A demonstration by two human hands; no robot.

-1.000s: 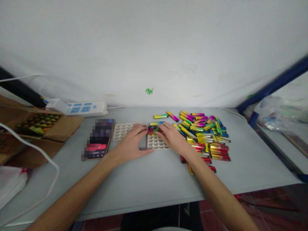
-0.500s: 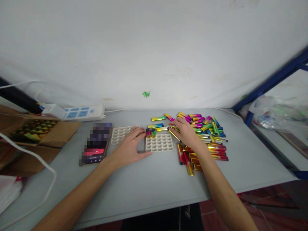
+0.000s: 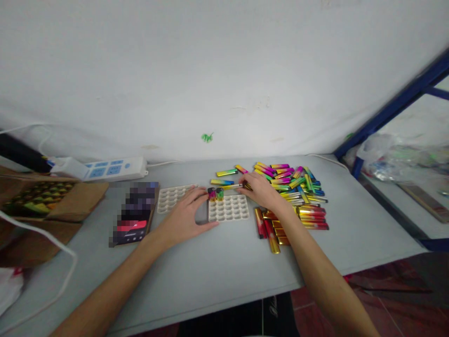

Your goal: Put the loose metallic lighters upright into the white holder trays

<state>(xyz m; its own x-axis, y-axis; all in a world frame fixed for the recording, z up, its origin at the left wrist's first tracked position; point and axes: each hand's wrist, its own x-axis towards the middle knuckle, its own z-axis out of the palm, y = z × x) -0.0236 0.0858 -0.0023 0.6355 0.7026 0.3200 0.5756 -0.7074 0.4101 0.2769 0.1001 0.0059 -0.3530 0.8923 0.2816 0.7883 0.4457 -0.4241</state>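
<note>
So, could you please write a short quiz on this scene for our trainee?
1. How many lighters can be seen standing upright in the right-hand tray?
2. True or false: the phone lies to the left of the other tray.
3. Which is nearest the right hand: A) cardboard box, B) pile of loose lighters, C) power strip?

Key: 1. Two; 2. True; 3. B

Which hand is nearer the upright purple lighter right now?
Left. The left hand is right at the left side of the upright purple lighter; the right hand is farther off, to its right, by the loose lighters.
</note>
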